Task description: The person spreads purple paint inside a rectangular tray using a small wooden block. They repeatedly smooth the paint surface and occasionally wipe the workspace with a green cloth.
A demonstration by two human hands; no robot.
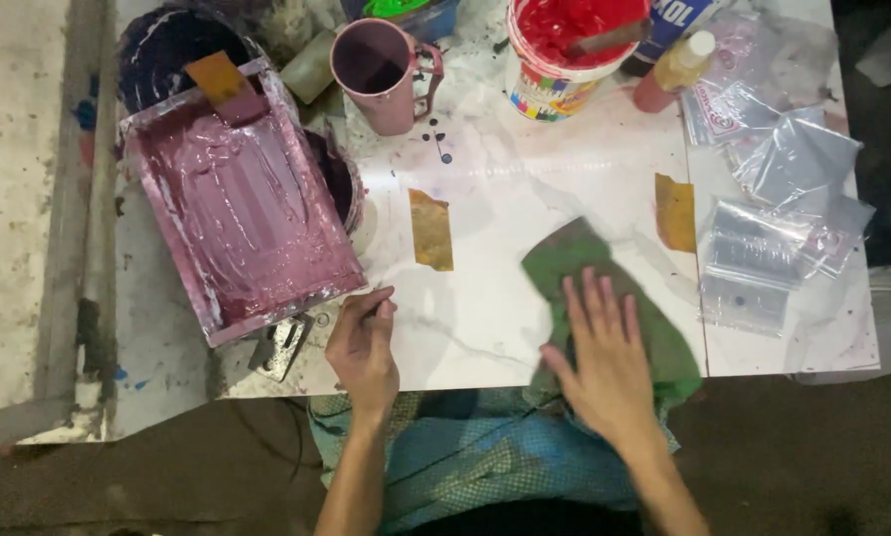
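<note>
The green cloth (pixel 604 288) lies under the flat, spread right hand (pixel 604 362), while the left hand (pixel 363 342), at nine o'clock, rests loosely curled, holding nothing, beside the pink paint tray (pixel 242 203).

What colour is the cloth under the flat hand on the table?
Green, with darker smudges. The cloth lies under the right hand, seen in the head view.

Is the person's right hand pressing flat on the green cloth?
Yes, the right hand lies flat, fingers spread, on the green cloth on the white table.
</note>
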